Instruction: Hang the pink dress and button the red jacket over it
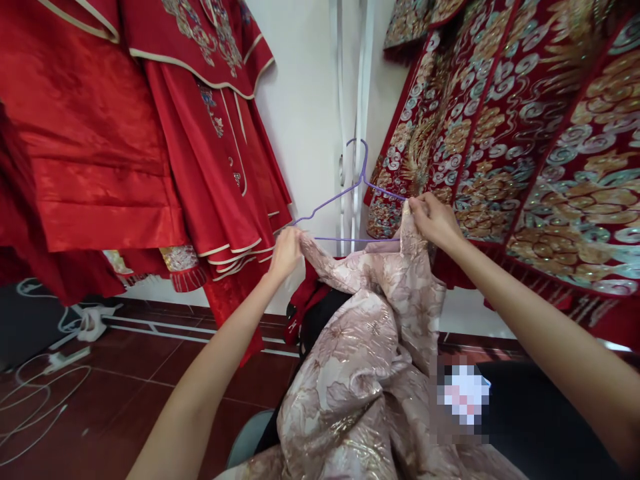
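Observation:
A pale pink brocade garment [365, 360] with a floral weave hangs down from a purple wire hanger [350, 190] held up in front of a white wall. My left hand [286, 252] is closed on the garment's left shoulder at the hanger's left end. My right hand [434, 219] pinches the garment's other shoulder against the hanger's right arm. The hanger's hook points up, free of any rail.
Red embroidered robes [150, 133] hang at the left, a dark red gold-embroidered garment [525, 147] at the right. White cables and a power strip [65, 360] lie on the red tiled floor at lower left. A dark surface [540, 420] sits lower right.

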`<move>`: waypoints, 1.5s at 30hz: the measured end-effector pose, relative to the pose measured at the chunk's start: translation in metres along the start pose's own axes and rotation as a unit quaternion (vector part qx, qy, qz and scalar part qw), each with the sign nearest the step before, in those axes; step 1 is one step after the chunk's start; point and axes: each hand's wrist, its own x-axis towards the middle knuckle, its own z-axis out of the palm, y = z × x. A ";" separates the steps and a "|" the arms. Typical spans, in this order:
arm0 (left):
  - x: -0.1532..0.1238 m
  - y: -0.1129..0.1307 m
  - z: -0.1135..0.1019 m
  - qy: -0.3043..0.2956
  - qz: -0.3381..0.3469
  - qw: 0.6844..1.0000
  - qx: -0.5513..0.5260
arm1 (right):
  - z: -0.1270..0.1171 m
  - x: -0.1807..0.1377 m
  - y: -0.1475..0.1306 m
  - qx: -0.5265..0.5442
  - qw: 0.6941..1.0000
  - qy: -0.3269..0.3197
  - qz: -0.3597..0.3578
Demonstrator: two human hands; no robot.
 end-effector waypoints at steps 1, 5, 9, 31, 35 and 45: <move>-0.002 -0.014 -0.001 0.020 -0.028 0.999 0.020 | -0.003 0.002 0.002 -0.008 1.000 0.003 -0.005; -0.009 -0.051 0.002 0.012 -0.072 0.997 0.031 | -0.011 0.007 0.008 -0.020 0.999 0.013 -0.037; -0.009 -0.053 0.004 0.014 -0.095 0.994 0.043 | -0.014 0.008 0.010 -0.023 0.998 0.010 -0.054; -0.007 -0.052 0.004 0.007 -0.124 0.988 0.091 | -0.010 0.010 0.016 -0.020 0.998 0.016 -0.064; -0.007 -0.051 0.005 0.021 -0.117 0.988 0.094 | -0.010 0.010 0.017 -0.030 0.997 0.021 -0.074; -0.007 -0.051 0.004 0.035 -0.114 0.988 0.094 | -0.011 0.010 0.016 -0.031 0.997 0.017 -0.072</move>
